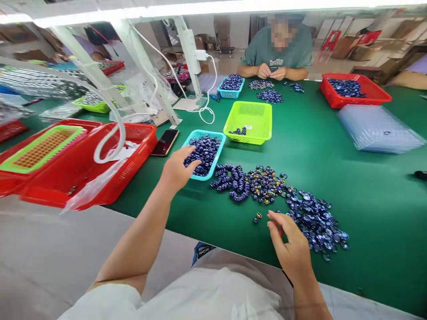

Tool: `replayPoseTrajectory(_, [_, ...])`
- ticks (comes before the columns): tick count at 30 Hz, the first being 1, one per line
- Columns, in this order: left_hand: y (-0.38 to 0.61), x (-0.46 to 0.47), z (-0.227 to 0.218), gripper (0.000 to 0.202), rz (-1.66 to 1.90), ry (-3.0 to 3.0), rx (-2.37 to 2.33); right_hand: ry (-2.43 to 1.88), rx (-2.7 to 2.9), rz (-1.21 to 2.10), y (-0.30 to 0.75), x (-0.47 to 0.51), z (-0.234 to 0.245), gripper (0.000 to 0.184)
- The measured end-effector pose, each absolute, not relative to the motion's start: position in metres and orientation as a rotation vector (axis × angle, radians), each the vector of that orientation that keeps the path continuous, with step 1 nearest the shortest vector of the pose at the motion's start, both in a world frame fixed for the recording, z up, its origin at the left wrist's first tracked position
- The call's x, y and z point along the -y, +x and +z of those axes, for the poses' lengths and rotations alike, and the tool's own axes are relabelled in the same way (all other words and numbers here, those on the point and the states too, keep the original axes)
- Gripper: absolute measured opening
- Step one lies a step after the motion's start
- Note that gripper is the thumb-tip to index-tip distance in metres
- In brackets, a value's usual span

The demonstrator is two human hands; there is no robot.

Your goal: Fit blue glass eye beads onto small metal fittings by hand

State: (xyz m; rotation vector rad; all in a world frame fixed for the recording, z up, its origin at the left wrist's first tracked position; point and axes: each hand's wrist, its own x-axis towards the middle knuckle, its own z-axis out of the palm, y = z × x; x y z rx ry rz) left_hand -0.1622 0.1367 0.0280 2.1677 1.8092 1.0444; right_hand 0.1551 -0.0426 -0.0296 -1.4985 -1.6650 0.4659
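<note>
My left hand (178, 169) is over the near left corner of a light blue basket (218, 158) full of small dark blue shiny pieces (207, 151). Its thumb and fingers are spread, and nothing shows in them. Low over the green table, my right hand (292, 242) has its thumb and forefinger apart with nothing visible between them. It is beside a heap of glossy blue caps (316, 220). A few loose small pieces (257, 218) lie just left of its fingertips. Between the hands lie a heap of gold-and-dark pieces (265, 184) and stacked rows of dark blue rings (238, 180).
A lime green basket (248, 138) with a few dark pieces stands beyond. Red trays (133, 189) and a phone (166, 142) are left, near a white lamp post and cables. Clear plastic trays (380, 129) and a red basket (370, 101) are right. A co-worker (276, 49) sits opposite.
</note>
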Motion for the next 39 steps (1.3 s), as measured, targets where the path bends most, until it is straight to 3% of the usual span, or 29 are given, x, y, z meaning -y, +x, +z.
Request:
replayPoseTrajectory(6, [-0.111, -0.083, 0.023, 0.034, 1.265, 2.177, -1.413, -1.659, 1.695, 0.258, 0.187, 0.042, -0.032, 0.018])
replayPoseTrajectory(10, [-0.065, -0.04, 0.004, 0.03, 1.029, 2.127, -0.985, -1.737, 1.894, 0.18, 0.181, 0.034, -0.037, 0.022])
replayPoseTrajectory(14, [-0.041, -0.019, -0.018, 0.026, 0.898, 2.017, -0.922, -1.779, 1.943, 0.081, 0.175, 0.029, -0.042, 0.019])
replayPoseTrajectory(17, [-0.038, -0.013, -0.023, 0.026, 0.904, 1.914, -0.916, -1.686, 1.86, 0.19, 0.172, 0.033, -0.041, 0.017])
replayPoseTrajectory(25, [-0.028, -0.001, -0.015, 0.034, 0.738, 1.63, -0.988, -1.401, 1.078, 0.925, 0.146, 0.055, -0.028, 0.014])
replayPoseTrajectory(28, [-0.024, 0.002, -0.015, 0.027, 0.703, 1.438, -0.969, -1.26, 0.825, 1.126, 0.138, 0.055, -0.032, 0.018])
replayPoseTrajectory(31, [-0.021, 0.002, -0.015, 0.019, 0.701, 1.119, -0.869, -1.195, 0.797, 1.175, 0.132, 0.055, -0.034, 0.016])
replayPoseTrajectory(35, [-0.021, 0.0, -0.012, 0.026, 0.714, 0.843, -0.81, -1.163, 0.947, 1.078, 0.126, 0.059, -0.03, 0.012])
replayPoseTrajectory(39, [-0.024, 0.0, -0.017, 0.028, 0.72, 0.769, -0.786, -1.17, 1.068, 0.997, 0.123, 0.062, -0.027, 0.019])
